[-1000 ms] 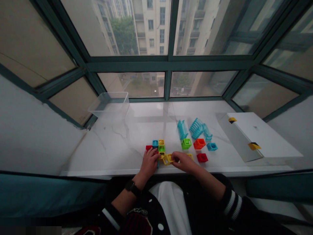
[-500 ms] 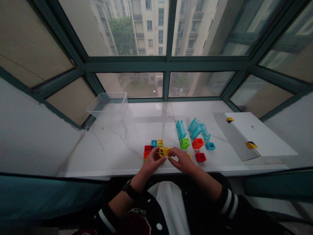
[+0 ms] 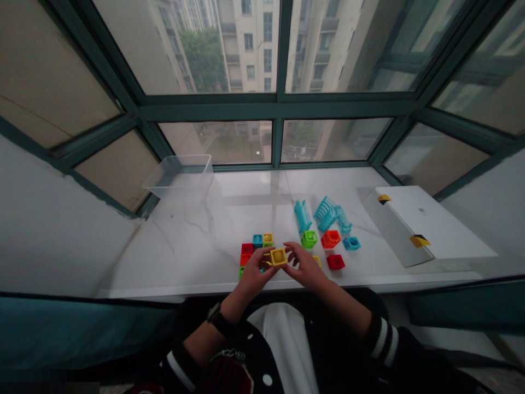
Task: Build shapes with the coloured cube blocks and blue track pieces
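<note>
The left hand (image 3: 255,272) is clamped on a yellow cube block (image 3: 278,256), with fingers on its left side and the thumb down low. The right hand (image 3: 305,267) has bent fingers, a bit apart, with the tips by the block's right corners; I cannot tell if they pinch it or just touch it. The block is up in front of the body, between the two hands, with its square hole facing the person. Maybe it is held this way so the hole is easy to see and the block is easy to turn. Next to the left hand sit a red block (image 3: 246,248), an orange block (image 3: 245,260) and a green block (image 3: 241,271) in a row, with a blue block (image 3: 257,239) just behind. They look lined up edge to edge, but the hand hides some. On the other side, loose blocks sit apart, like a big orange cube (image 3: 330,238) and a dark red one (image 3: 336,262), perhaps so each is easy to grab. See-through blue track pieces (image 3: 326,213) lie behind them. Farther out on the white ledge (image 3: 229,208) are a clear plastic bin (image 3: 197,183) on the left and a white box (image 3: 438,224) on the right, likely set there to leave room in the middle.
</note>
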Tool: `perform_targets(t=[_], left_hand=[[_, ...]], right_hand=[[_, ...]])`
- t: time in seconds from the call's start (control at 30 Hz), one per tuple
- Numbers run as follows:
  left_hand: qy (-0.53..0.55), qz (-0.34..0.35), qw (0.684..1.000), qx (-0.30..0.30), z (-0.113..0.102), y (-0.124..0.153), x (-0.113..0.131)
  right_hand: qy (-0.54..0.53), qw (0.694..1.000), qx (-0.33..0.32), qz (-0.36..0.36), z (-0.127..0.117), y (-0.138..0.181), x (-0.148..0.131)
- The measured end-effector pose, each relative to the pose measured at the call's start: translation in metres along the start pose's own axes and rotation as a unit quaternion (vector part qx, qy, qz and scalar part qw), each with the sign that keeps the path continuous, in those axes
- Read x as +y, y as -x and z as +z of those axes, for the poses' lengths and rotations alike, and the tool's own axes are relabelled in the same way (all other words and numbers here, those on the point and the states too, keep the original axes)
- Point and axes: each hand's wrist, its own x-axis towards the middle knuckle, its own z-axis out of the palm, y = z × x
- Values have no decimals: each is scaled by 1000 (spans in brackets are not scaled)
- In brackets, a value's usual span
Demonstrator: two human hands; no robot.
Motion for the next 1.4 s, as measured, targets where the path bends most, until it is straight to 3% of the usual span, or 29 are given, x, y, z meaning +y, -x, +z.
perform_targets(t=[0.3,0.57,0.93,1.13,1.4], left_hand=[[-23,-12,1000,1,12,-1,-4],[-49,-26,998,-44,37,-11,-17],[-204,-30,975,-87,95,-47,-67],[-251,-12,960,-125,116,-55,-81],[-276,7,953,-120,116,-54,-82]], right_hand=[[61,998,-5,-32,-4,5,10],[101,991,-86,-1,-30,21,34],[173,984,22,39,-97,42,89],[207,978,19,28,-99,45,104],[225,974,-8,25,-92,44,112]])
